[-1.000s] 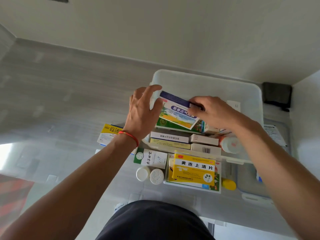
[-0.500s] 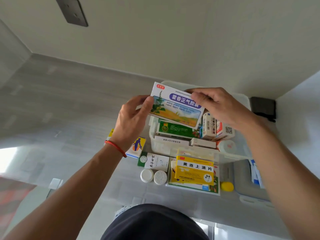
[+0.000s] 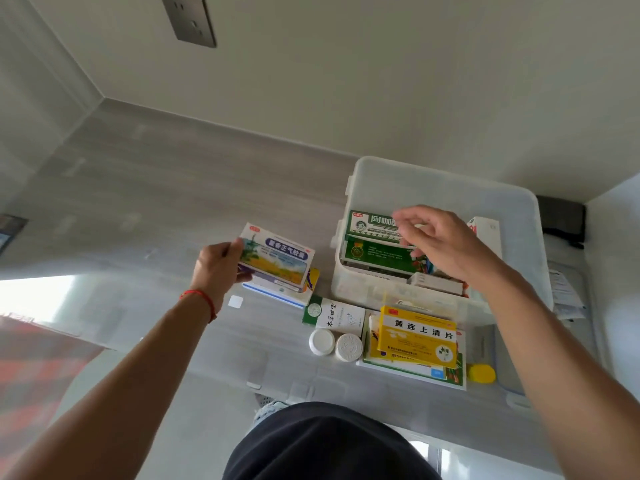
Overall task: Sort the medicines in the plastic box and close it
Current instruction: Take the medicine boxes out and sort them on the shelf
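Your left hand (image 3: 218, 268) grips a blue-and-white medicine carton (image 3: 277, 259) over a stack left of centre, likely grouping it. Your right hand (image 3: 440, 244), fingers loosely spread and empty, hovers over green cartons (image 3: 375, 239) inside the clear plastic box (image 3: 450, 188), centre right.

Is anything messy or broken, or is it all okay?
Nothing looks broken or spilled. It is just mid-sorting: many medicines sit outside the plastic box, like the yellow box stacked on others and two white bottles. The left hand holds a blue-and-white box over another pile.
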Tool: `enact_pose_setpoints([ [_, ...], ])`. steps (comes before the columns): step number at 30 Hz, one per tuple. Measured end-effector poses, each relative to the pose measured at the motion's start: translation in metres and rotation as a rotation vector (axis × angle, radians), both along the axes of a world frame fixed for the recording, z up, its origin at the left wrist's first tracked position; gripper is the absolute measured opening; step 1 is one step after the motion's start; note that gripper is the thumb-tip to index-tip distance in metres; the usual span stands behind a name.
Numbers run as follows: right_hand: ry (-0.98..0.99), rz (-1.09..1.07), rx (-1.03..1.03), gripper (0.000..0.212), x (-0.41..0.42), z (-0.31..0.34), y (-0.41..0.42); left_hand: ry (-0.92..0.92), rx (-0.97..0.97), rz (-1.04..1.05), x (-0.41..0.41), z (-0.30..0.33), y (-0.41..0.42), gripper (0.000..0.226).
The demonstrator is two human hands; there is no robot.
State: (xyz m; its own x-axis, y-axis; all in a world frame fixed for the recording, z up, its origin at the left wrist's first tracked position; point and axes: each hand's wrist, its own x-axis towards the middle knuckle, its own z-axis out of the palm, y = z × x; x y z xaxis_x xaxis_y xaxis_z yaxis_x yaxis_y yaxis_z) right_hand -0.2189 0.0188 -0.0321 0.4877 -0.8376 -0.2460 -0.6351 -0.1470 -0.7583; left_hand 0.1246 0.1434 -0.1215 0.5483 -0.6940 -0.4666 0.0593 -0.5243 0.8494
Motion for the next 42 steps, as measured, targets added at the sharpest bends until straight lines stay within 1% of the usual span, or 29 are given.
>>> enact_pose_setpoints([
  [2, 0.049, 0.003, 0.011, 0.028, -0.004, -0.01, 0.001, -0.073, 0.079, -0.017, -0.002, -0.011, 0.0, 0.035],
  [4, 0.095, 0.003, -0.004, 0.025, -0.008, -0.017, -0.001, -0.206, 0.118, -0.056, -0.004, -0.013, 0.001, 0.038],
  [6, 0.118, -0.001, -0.028, 0.027, -0.01, -0.022, -0.006, -0.366, 0.152, -0.122, -0.007, -0.011, 0.004, 0.041],
  [9, 0.171, 0.037, -0.064, 0.029, -0.011, -0.032, -0.015, -0.544, 0.188, -0.202, -0.01, -0.006, 0.006, 0.037],
  [12, 0.223, 0.113, -0.014, 0.034, -0.007, -0.042, -0.024, -0.7, 0.238, -0.267, -0.015, 0.005, 0.001, 0.036],
  [13, 0.247, 0.152, 0.02, 0.036, -0.004, -0.045, -0.027, -0.736, 0.211, -0.273, -0.02, 0.011, -0.001, 0.036],
  [14, 0.287, 0.199, 0.057, 0.039, -0.001, -0.049, -0.03, -0.755, 0.142, -0.274, -0.027, 0.019, -0.004, 0.034],
  [16, 0.416, 0.317, 0.119, 0.044, 0.007, -0.056, -0.037, -0.749, -0.052, -0.292, -0.047, 0.035, -0.012, 0.03],
  [18, 0.554, 0.449, 0.159, 0.047, 0.016, -0.064, -0.043, -0.706, -0.204, -0.336, -0.071, 0.05, -0.021, 0.026],
  [20, 0.642, 0.577, 0.176, 0.049, 0.022, -0.071, -0.048, -0.669, -0.287, -0.386, -0.093, 0.061, -0.031, 0.025],
  [23, 0.628, 0.664, 0.19, 0.044, 0.024, -0.078, -0.054, -0.625, -0.316, -0.411, -0.114, 0.065, -0.039, 0.025],
  [27, 0.518, 0.606, 0.236, 0.034, 0.015, -0.078, -0.063, -0.603, -0.31, -0.427, -0.125, 0.062, -0.042, 0.025],
  [33, 0.503, 0.586, 0.164, 0.021, 0.011, -0.08, -0.061, -0.581, -0.297, -0.449, -0.132, 0.06, -0.039, 0.024],
  [35, 0.498, 0.549, 0.124, 0.029, 0.011, -0.075, -0.062, -0.584, -0.292, -0.455, -0.131, 0.06, -0.038, 0.025],
  [38, 0.486, 0.493, 0.065, 0.027, 0.006, -0.057, -0.063, -0.577, -0.272, -0.459, -0.125, 0.061, -0.038, 0.026],
  [42, 0.341, 0.313, 0.001, 0.038, -0.011, -0.022, -0.059, -0.61, -0.234, -0.435, -0.119, 0.07, -0.041, 0.03],
])
